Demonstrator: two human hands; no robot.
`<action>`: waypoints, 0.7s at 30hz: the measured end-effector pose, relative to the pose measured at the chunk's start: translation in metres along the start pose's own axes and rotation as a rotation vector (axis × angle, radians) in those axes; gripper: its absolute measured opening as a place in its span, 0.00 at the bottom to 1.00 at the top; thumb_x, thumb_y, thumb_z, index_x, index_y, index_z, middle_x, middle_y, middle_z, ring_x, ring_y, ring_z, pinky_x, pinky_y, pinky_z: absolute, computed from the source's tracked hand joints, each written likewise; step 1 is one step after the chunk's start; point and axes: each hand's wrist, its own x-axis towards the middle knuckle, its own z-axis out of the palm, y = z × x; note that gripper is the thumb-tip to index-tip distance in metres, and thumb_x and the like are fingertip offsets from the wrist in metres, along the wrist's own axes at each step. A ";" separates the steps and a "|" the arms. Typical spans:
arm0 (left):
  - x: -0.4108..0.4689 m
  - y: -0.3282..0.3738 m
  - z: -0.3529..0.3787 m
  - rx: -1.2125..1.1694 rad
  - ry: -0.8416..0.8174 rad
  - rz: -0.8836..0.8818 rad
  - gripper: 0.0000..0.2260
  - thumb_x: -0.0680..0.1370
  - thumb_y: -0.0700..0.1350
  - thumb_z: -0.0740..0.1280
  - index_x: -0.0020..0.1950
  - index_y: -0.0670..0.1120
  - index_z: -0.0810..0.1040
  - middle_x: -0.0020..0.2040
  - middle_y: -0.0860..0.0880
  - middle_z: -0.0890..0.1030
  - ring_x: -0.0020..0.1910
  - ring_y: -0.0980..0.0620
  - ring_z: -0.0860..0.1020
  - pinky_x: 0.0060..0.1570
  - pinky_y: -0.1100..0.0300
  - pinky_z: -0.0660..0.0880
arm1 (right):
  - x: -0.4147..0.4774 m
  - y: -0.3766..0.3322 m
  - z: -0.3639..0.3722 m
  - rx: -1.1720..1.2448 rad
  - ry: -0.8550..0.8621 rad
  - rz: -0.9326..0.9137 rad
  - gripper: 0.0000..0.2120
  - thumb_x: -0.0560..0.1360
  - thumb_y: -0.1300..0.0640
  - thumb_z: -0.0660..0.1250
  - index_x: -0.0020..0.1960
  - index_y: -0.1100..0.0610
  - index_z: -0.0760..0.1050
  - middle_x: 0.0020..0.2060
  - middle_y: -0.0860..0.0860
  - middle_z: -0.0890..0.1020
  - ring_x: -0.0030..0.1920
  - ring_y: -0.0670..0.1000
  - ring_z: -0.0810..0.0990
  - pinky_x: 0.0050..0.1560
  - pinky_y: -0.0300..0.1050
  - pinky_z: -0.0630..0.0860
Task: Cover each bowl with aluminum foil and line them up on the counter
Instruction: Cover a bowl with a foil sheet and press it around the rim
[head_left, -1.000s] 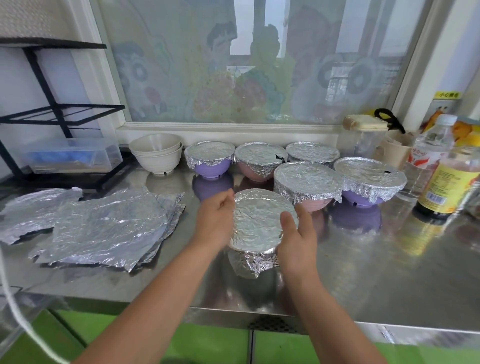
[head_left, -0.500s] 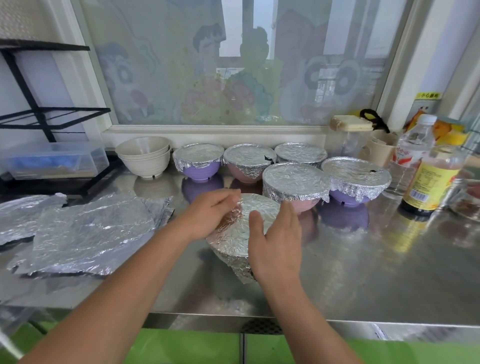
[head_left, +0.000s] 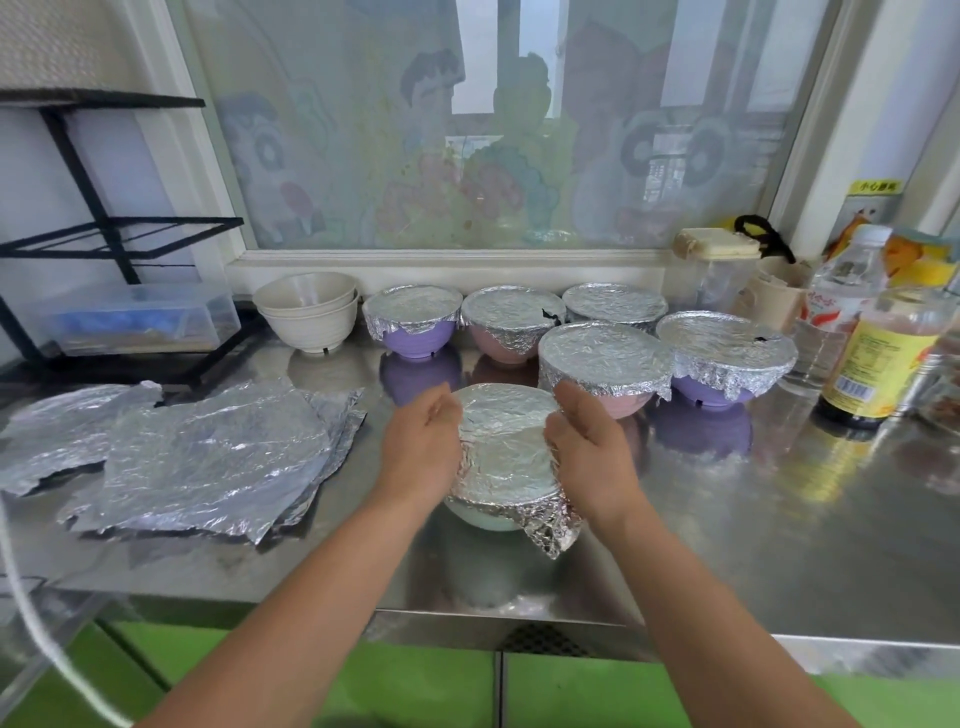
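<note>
Though bottle labels (head_left: 877, 364) blur, left hand (head_left: 422, 449) and right hand (head_left: 589, 457) curl fingers (head_left: 567, 397) round the foiled bowl (head_left: 501, 447).

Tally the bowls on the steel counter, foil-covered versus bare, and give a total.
Bowls covered with crinkled aluminium foil: 6
Bare cream plastic bowls, stacked: 2
Total: 8

Black rack (head_left: 111, 231) left, clear box (head_left: 140, 322) beneath; yellow-label bottle (head_left: 878, 364) right.
</note>
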 end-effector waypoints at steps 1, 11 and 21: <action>-0.002 0.005 -0.002 0.012 -0.011 0.001 0.13 0.77 0.50 0.59 0.36 0.44 0.71 0.34 0.48 0.76 0.39 0.50 0.71 0.44 0.51 0.70 | -0.002 -0.007 -0.005 -0.057 -0.016 -0.021 0.21 0.79 0.55 0.63 0.71 0.54 0.69 0.53 0.44 0.79 0.49 0.47 0.77 0.56 0.45 0.71; 0.031 0.011 -0.009 -0.237 -0.317 -0.188 0.15 0.77 0.57 0.67 0.56 0.49 0.83 0.56 0.49 0.84 0.57 0.52 0.79 0.67 0.47 0.70 | -0.023 -0.006 0.020 -0.180 0.217 -0.127 0.27 0.81 0.51 0.60 0.77 0.58 0.60 0.74 0.53 0.67 0.74 0.52 0.63 0.70 0.44 0.59; 0.006 0.000 -0.001 -0.868 0.030 -0.403 0.23 0.74 0.56 0.67 0.61 0.41 0.77 0.58 0.46 0.81 0.58 0.49 0.79 0.62 0.50 0.72 | -0.011 0.009 0.026 0.469 0.235 0.019 0.18 0.77 0.65 0.64 0.67 0.56 0.73 0.61 0.51 0.79 0.56 0.47 0.78 0.48 0.31 0.73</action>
